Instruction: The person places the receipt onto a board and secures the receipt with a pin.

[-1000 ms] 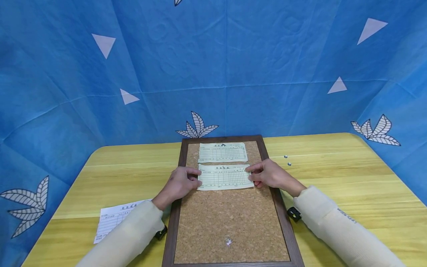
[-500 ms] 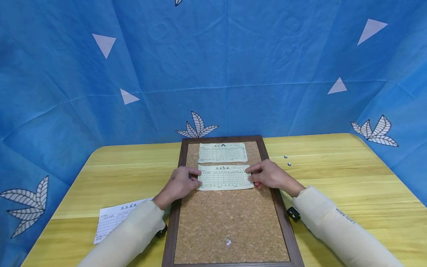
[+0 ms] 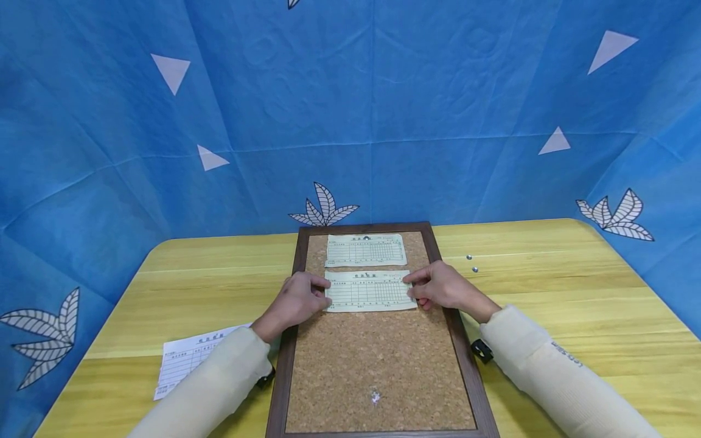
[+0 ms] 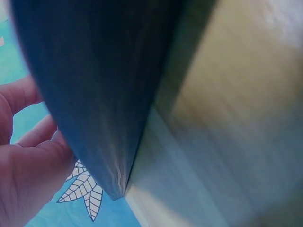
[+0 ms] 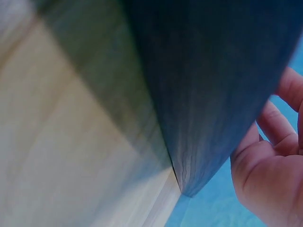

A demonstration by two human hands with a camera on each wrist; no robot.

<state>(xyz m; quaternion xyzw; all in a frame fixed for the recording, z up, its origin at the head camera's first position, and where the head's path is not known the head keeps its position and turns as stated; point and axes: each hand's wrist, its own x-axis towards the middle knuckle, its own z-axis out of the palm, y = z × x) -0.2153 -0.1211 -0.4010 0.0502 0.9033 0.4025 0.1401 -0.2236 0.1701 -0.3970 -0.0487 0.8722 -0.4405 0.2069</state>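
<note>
Nearest the wearer, two cream sleeves (image 3: 205,398) come in from the lower corners, a small black device (image 3: 482,351) strapped below the right cuff. Between them lies a cork board (image 3: 378,356) in a dark brown wooden frame (image 3: 280,389), with a small shiny object (image 3: 375,396), too small to make out, on its near part. Left of the board, a white printed slip (image 3: 186,362) rests on the table (image 3: 575,280), partly covered by the left sleeve. Farther up the cork, the left hand (image 3: 296,299) and right hand (image 3: 442,286) have thumb and fingertips at opposite ends of a pale green slip (image 3: 369,292); whether they pinch it or merely press it cannot be told. This slip lies across the board just below an upper slip (image 3: 364,254), which bears a small dark tack (image 3: 366,238) at its top edge. Two silvery studs (image 3: 475,269) sit near each other on the table, right of the frame. The tabletop is yellow, streaked wood with rounded far corners. Behind it and along both sides hangs a creased blue cloth (image 3: 427,91) printed with pale triangles (image 3: 171,73) and outlined leaf clusters (image 3: 324,207).
</note>
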